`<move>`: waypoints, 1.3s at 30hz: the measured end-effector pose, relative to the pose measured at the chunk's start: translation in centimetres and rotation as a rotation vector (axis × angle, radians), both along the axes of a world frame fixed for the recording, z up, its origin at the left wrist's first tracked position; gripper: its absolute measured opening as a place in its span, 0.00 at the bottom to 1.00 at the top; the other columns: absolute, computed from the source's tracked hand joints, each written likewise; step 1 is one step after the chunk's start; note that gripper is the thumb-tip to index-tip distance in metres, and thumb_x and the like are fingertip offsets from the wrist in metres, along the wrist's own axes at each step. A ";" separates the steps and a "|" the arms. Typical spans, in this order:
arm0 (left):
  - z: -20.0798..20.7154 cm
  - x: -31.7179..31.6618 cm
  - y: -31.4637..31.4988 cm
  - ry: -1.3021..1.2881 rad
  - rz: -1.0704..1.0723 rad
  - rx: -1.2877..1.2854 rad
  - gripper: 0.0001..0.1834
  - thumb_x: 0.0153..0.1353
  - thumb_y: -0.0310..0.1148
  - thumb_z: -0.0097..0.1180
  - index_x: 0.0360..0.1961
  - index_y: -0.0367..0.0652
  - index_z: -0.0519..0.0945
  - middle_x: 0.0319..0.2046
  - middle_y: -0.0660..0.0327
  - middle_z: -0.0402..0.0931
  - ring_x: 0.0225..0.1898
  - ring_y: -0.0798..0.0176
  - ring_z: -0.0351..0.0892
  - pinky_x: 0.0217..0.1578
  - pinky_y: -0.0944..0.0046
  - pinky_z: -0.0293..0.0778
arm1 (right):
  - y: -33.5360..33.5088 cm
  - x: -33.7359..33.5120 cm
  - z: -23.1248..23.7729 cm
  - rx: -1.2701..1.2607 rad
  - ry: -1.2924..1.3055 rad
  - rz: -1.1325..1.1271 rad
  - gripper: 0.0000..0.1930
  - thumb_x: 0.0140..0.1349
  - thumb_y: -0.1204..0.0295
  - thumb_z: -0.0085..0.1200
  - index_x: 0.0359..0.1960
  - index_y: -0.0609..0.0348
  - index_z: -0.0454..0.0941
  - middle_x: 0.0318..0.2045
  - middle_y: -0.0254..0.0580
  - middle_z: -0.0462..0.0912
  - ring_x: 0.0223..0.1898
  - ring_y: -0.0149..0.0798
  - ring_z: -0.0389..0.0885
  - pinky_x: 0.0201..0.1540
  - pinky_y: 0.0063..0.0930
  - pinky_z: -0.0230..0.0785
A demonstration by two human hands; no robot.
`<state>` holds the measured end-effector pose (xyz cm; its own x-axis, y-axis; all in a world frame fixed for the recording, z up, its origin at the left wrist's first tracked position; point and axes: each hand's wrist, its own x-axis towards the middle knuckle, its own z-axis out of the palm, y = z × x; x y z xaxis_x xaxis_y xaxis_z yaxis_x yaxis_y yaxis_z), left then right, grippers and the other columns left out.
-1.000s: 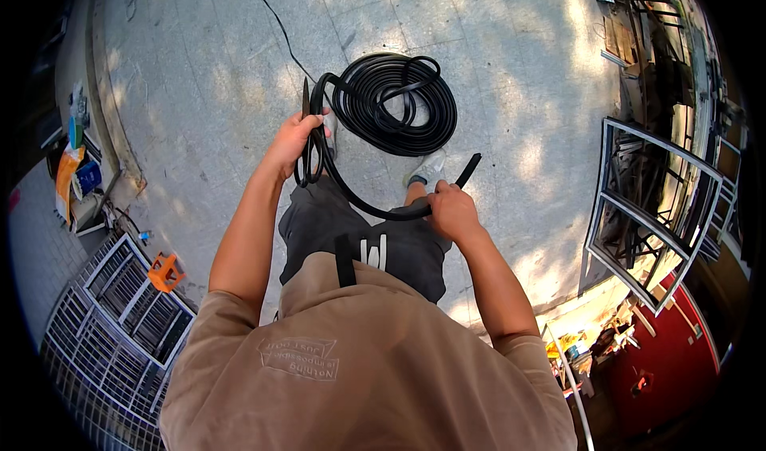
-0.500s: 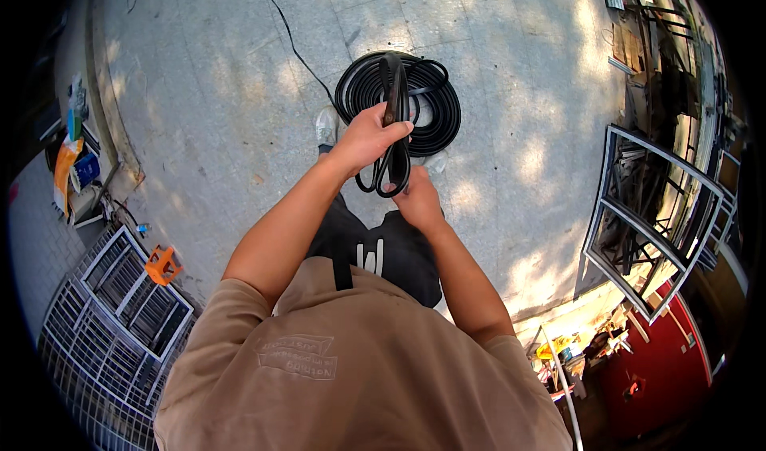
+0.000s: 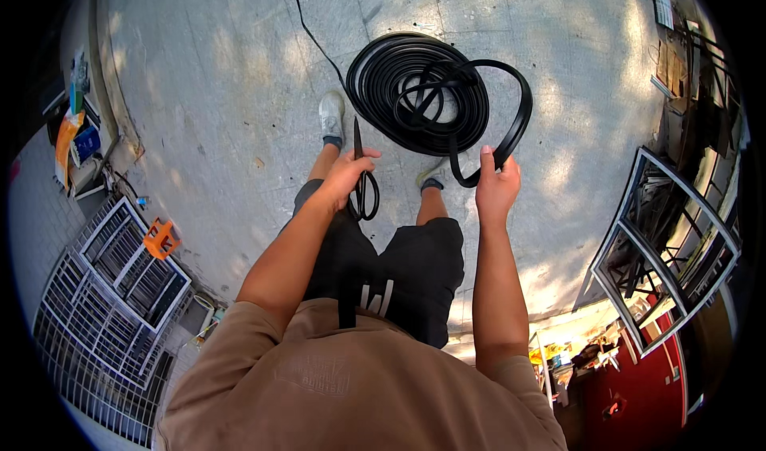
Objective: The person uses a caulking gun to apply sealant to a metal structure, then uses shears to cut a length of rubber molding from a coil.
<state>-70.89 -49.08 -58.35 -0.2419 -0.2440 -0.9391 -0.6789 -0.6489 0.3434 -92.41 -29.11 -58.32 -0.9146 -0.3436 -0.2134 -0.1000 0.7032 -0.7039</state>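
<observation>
My left hand (image 3: 349, 173) is closed round a pair of black scissors (image 3: 357, 141). Their blades point away from me and the looped handles hang below my fingers. A large coil of flat black rubber-like strip (image 3: 375, 92) lies on the pavement ahead of my feet. From its middle a loose length rises in a wide loop to the right. My right hand (image 3: 498, 181) pinches that strip between thumb and fingers, beside the coil's near right side. Whether a cut end sits in that grip I cannot tell.
A thin strand (image 3: 306, 27) runs from the coil to the far edge. White metal grilles (image 3: 132, 263) and an orange stool (image 3: 161, 239) stand at left. On the right leans a metal window frame (image 3: 666, 248) near a red panel (image 3: 638, 395). My shoes (image 3: 332, 114) flank the coil's near side.
My hands, close together before, have spread apart. The scissors moved left and nearer with my left hand. My right hand moved right, drawing a loop of strip out from the coil.
</observation>
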 end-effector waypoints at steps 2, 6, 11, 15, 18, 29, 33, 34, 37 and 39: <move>-2.1 2.8 -1.3 -0.029 0.131 0.012 0.12 0.54 0.33 0.57 0.41 0.47 0.78 0.34 0.69 0.73 0.31 0.75 0.64 0.33 0.72 0.62 | -2.2 -0.9 -1.2 -0.039 -0.120 0.004 0.12 0.66 0.66 0.60 0.32 0.64 0.80 0.22 0.33 0.75 0.24 0.27 0.73 0.29 0.27 0.67; -12.4 8.1 -3.7 -0.137 0.252 0.096 0.13 0.56 0.35 0.58 0.43 0.46 0.80 0.29 0.68 0.68 0.30 0.69 0.64 0.34 0.66 0.62 | -6.3 0.5 -10.4 -0.233 -0.646 -0.099 0.10 0.67 0.67 0.57 0.40 0.62 0.79 0.24 0.31 0.77 0.23 0.23 0.73 0.27 0.19 0.67; -23.5 8.6 -5.2 -0.278 0.131 0.142 0.15 0.55 0.35 0.59 0.44 0.44 0.82 0.30 0.67 0.73 0.28 0.69 0.67 0.26 0.67 0.63 | -6.9 3.5 -28.2 0.121 -0.921 -0.130 0.15 0.64 0.61 0.59 0.43 0.61 0.82 0.29 0.43 0.83 0.27 0.34 0.81 0.33 0.30 0.73; -30.3 9.2 -5.0 -0.297 0.270 0.195 0.21 0.57 0.31 0.56 0.53 0.41 0.78 0.35 0.62 0.77 0.31 0.65 0.73 0.33 0.67 0.70 | -8.4 6.5 -38.2 0.190 -0.683 -0.012 0.17 0.65 0.59 0.56 0.43 0.61 0.82 0.35 0.56 0.85 0.38 0.51 0.84 0.43 0.42 0.73; -35.4 10.1 -4.6 -0.308 0.308 0.222 0.26 0.60 0.29 0.53 0.61 0.39 0.70 0.44 0.57 0.78 0.40 0.59 0.78 0.45 0.63 0.75 | -9.3 7.1 -40.9 0.321 -0.506 0.065 0.17 0.62 0.60 0.59 0.42 0.65 0.79 0.39 0.60 0.82 0.44 0.60 0.80 0.50 0.46 0.70; -46.7 9.8 -7.0 -0.348 0.165 -0.387 0.26 0.60 0.31 0.52 0.61 0.36 0.70 0.39 0.60 0.78 0.37 0.65 0.76 0.42 0.65 0.73 | -5.7 5.9 -46.2 0.406 -0.655 0.212 0.27 0.58 0.58 0.62 0.51 0.69 0.75 0.48 0.61 0.79 0.53 0.58 0.76 0.57 0.42 0.68; -47.9 9.8 -10.4 -0.273 0.191 -0.391 0.24 0.61 0.32 0.52 0.58 0.36 0.73 0.39 0.60 0.78 0.38 0.64 0.75 0.41 0.64 0.72 | -7.2 5.6 -46.5 0.281 -0.715 0.371 0.30 0.57 0.56 0.64 0.55 0.66 0.74 0.52 0.60 0.79 0.57 0.57 0.75 0.61 0.40 0.65; -48.5 10.7 -10.7 -0.321 0.182 -0.347 0.22 0.61 0.32 0.52 0.57 0.37 0.74 0.38 0.60 0.78 0.38 0.64 0.75 0.42 0.64 0.72 | -8.5 5.8 -45.8 0.280 -0.733 0.357 0.31 0.58 0.55 0.64 0.55 0.66 0.74 0.51 0.59 0.79 0.57 0.56 0.75 0.61 0.39 0.65; -49.3 11.3 -9.3 -0.372 0.236 -0.203 0.19 0.60 0.33 0.53 0.53 0.40 0.76 0.36 0.62 0.77 0.38 0.64 0.73 0.42 0.63 0.71 | -8.5 6.7 -47.7 0.247 -0.763 0.338 0.34 0.56 0.51 0.65 0.57 0.65 0.73 0.51 0.57 0.79 0.57 0.56 0.74 0.62 0.38 0.64; -48.8 10.8 -7.5 -0.419 0.242 -0.081 0.14 0.59 0.32 0.53 0.46 0.45 0.78 0.33 0.64 0.75 0.36 0.65 0.70 0.40 0.64 0.67 | -8.4 7.7 -49.1 0.307 -0.737 0.348 0.35 0.55 0.50 0.66 0.56 0.65 0.74 0.52 0.59 0.78 0.58 0.56 0.73 0.62 0.39 0.64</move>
